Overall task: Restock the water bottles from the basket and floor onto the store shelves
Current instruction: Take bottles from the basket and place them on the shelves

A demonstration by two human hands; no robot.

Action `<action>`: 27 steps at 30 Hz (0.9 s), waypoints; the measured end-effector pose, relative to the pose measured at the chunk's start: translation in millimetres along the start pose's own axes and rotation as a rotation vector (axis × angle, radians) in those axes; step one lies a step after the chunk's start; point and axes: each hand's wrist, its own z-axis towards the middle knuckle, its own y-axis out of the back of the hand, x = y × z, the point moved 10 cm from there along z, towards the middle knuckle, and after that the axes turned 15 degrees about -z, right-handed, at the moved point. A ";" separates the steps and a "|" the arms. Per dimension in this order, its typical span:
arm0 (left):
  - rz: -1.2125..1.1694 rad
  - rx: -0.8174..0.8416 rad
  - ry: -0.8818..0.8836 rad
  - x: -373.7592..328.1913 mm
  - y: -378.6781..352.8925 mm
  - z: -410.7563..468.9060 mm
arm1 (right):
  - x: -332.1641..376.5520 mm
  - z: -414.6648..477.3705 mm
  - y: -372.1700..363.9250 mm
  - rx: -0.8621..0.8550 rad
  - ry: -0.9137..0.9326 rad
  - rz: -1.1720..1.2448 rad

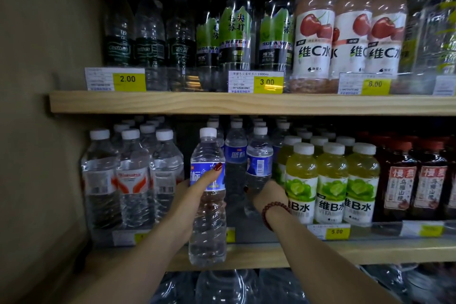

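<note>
**Both hands on blue-label bottles at the lower shelf**

Head view. Left hand [198, 184], lower centre of the frame, grips a blue-label bottle [208, 217] round its middle. The thumb [215, 170], with a red nail, lies across the label; the fingers are hidden behind it. The bottle is upright with a white cap, its base in front of the lower shelf [370, 249] edge; whether it rests on the wood I cannot tell.

Right hand [269, 192], just right of centre, reaches into the shelf. Its fingers curl round the lower body of a second blue-label bottle [259, 163], which stands upright in the front row. A bead bracelet [271, 212] sits on that wrist.

More blue-label bottles stand in rows behind. Orange-label bottles [133, 180] stand to the left and lime-label bottles [333, 180] to the right, touching the right hand's back. Dark red bottles [399, 180] are at the far right. The upper shelf [246, 103] carries yellow price tags [267, 82]. Large clear jugs [227, 286] sit at the bottom edge.
</note>
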 end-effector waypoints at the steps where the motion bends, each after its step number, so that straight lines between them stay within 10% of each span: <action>1: -0.007 -0.002 -0.007 -1.5 -1.3 -2.1 | 1.0 1.6 -1.7 0.001 0.004 -0.025; 27: 0.033 -0.045 -0.052 -13.1 6.4 -13.7 | 2.5 -40.5 13.7 -0.164 0.273 -0.022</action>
